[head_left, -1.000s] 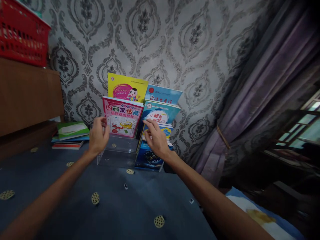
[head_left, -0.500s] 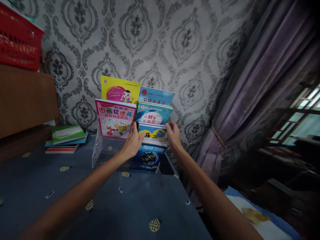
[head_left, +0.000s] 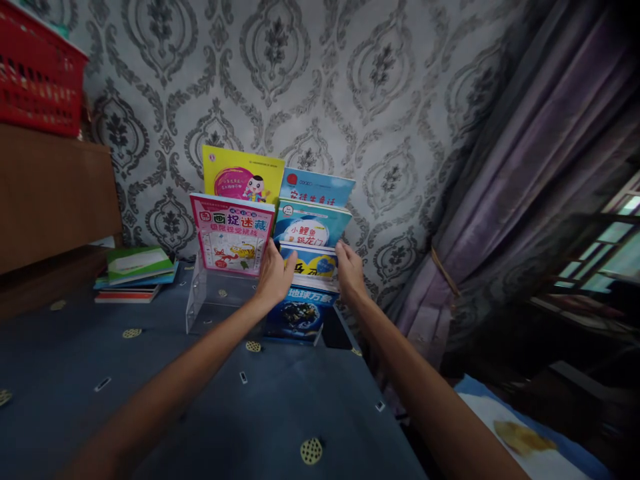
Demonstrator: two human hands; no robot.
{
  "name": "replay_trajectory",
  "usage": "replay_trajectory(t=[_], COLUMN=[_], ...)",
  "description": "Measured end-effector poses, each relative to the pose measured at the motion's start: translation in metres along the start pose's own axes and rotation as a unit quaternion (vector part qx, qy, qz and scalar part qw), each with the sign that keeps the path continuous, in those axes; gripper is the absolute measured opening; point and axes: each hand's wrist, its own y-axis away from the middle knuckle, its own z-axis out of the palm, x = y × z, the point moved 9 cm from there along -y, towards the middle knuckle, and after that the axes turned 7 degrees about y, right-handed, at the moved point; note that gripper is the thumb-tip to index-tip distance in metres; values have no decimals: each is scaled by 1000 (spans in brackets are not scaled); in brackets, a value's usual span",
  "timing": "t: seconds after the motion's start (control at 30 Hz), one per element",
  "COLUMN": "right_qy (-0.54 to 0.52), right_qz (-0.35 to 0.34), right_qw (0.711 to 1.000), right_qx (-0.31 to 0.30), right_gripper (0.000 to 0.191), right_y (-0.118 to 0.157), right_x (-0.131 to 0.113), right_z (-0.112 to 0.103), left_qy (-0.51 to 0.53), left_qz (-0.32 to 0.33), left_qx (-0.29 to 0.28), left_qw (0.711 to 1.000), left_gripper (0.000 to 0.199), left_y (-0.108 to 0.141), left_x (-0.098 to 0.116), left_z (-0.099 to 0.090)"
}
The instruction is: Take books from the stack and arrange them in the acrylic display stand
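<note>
A clear stepped book rack (head_left: 197, 293) stands against the wall with picture books in tiers. My left hand (head_left: 274, 275) is at the left edge of a blue and yellow book (head_left: 311, 261), its thumb along that side. At the opposite edge, my right hand (head_left: 352, 272) grips the same book. Just behind rises a teal book (head_left: 314, 223), with a light-blue book (head_left: 316, 187) above it. In front and below is a dark-blue earth book (head_left: 300, 315). The pink book (head_left: 233, 235) and yellow book (head_left: 245, 175) lean to the left. My fingertips behind the covers are hidden.
A small stack of books (head_left: 140, 267) lies on the left of the dark patterned tablecloth (head_left: 220, 407). A dark flat object (head_left: 336, 331) is beside the rack. The red basket (head_left: 43, 73) sits on a brown cabinet (head_left: 55, 200). A purple curtain (head_left: 450, 220) hangs at right.
The view has shifted slightly, so the rack and books appear a little further right. Both hands stay at the sides of the blue and yellow book.
</note>
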Motion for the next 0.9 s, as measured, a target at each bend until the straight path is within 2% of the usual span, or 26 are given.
replay_trajectory(t=[0.17, 0.37, 0.73, 0.9], right_qy=[-28, -38, -13, 33], right_qz=[32, 24, 15, 8], right_qw=[999, 999, 999, 999], right_qx=[2, 21, 34, 26], right_gripper=[60, 56, 61, 56], right_y=[2, 3, 5, 9], right_x=[3, 0, -2, -6], right_z=[1, -1, -2, -3], left_qy=[-37, -32, -52, -34], left_qz=[-4, 21, 16, 25], left_qx=[-16, -11, -22, -20], left_qw=[999, 999, 998, 999], left_gripper=[80, 79, 83, 83], left_y=[0, 0, -4, -4], left_x=[3, 0, 0, 1], left_z=[-3, -6, -7, -5])
